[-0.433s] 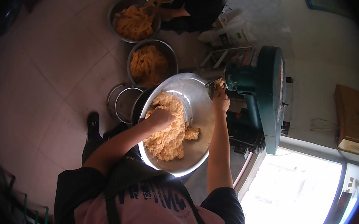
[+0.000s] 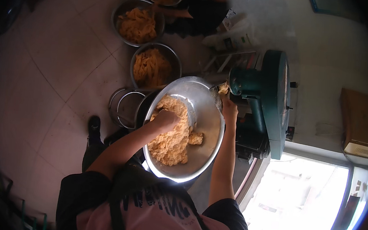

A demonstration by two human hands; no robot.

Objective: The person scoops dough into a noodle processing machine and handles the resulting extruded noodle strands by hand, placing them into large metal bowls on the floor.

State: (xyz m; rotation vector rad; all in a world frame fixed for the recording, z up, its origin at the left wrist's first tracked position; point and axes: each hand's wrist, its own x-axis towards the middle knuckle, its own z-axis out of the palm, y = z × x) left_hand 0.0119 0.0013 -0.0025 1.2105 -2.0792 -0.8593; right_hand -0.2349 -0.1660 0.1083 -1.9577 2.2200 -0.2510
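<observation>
A large steel bowl (image 2: 202, 159) tilts before me, holding a heap of crumbly pale orange dough (image 2: 170, 150). My left hand (image 2: 166, 121) is closed in the heap, its fingertips hidden by dough. Apart from the heap, a smaller dough lump (image 2: 195, 138) lies on the bowl's inner wall. At the bowl's far right rim, my right hand (image 2: 230, 109) has curled fingers; what they hold, if anything, is hidden. Just beyond it, a piece of dough (image 2: 223, 88) sits at the mouth of a green machine (image 2: 276, 100).
Steel basins (image 2: 180, 67) with orange strips stand on the tiled floor (image 2: 42, 104) beyond the bowl. A metal-framed stool (image 2: 114, 105) is left of the bowl. Another person's arm (image 2: 174, 12) reaches over the far basins. A bright opening (image 2: 298, 202) lies at the right.
My right hand has drawn back slightly toward me from the machine's mouth, and more dough shows there. My left hand stays in the heap. The other person's arm has shifted a little.
</observation>
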